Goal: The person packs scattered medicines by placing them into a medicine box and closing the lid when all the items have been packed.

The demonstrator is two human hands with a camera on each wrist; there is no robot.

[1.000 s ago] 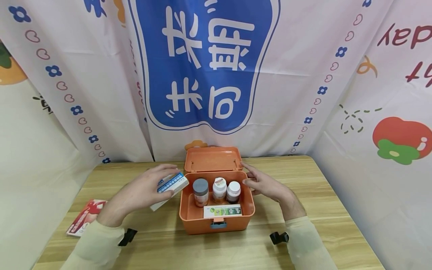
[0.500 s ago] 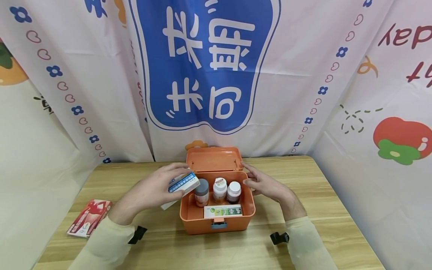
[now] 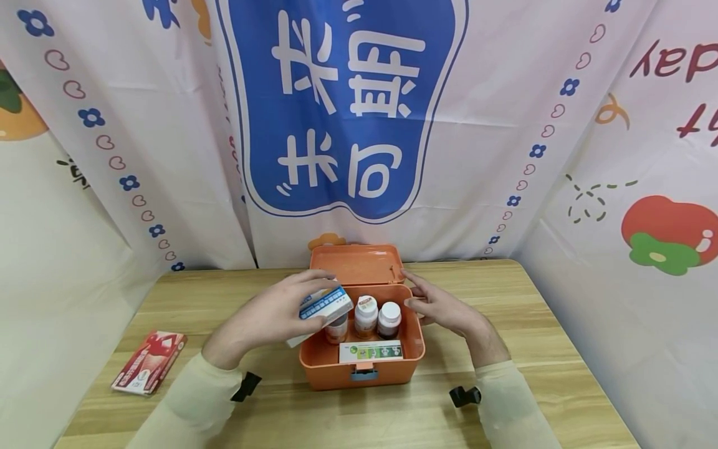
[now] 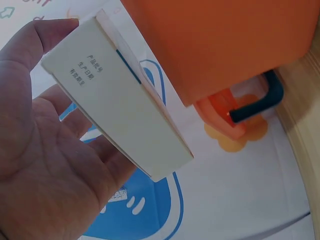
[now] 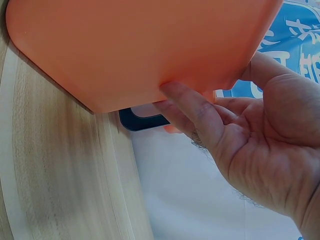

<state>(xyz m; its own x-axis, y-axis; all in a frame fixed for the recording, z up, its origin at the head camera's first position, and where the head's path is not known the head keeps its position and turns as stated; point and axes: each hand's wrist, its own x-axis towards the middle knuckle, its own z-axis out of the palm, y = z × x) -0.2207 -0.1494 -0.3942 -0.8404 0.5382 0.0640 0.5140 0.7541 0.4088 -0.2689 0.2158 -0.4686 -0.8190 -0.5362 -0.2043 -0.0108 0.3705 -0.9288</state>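
My left hand [image 3: 275,315] pinches a white and blue medicine carton [image 3: 330,307], tilted over the left rim of an open orange storage box [image 3: 392,373]. The left wrist view shows the carton's plain white side [image 4: 115,100] with small printed characters, between thumb and fingers. At the box's right side my right hand [image 3: 443,307] holds the wall, thumb at the rim and fingers on the outside [image 5: 195,107]. Inside stand a jar [image 3: 336,332], its lid hidden by the carton, and two white-capped bottles, one orange-labelled [image 3: 366,321], one dark [image 3: 389,324]. A white-green carton [image 3: 370,351] lies in front.
On the wooden table [image 3: 477,399] a red and white carton [image 3: 148,363] lies flat at the left. The orange lid [image 3: 359,265] leans back near the printed cloth [image 3: 471,187] behind. A blue latch [image 3: 363,375] is on the box's front.
My left hand has moved right with the medicine carton, from beside the orange box to over its left rim, now covering the jar's grey lid. My right hand stays in place.
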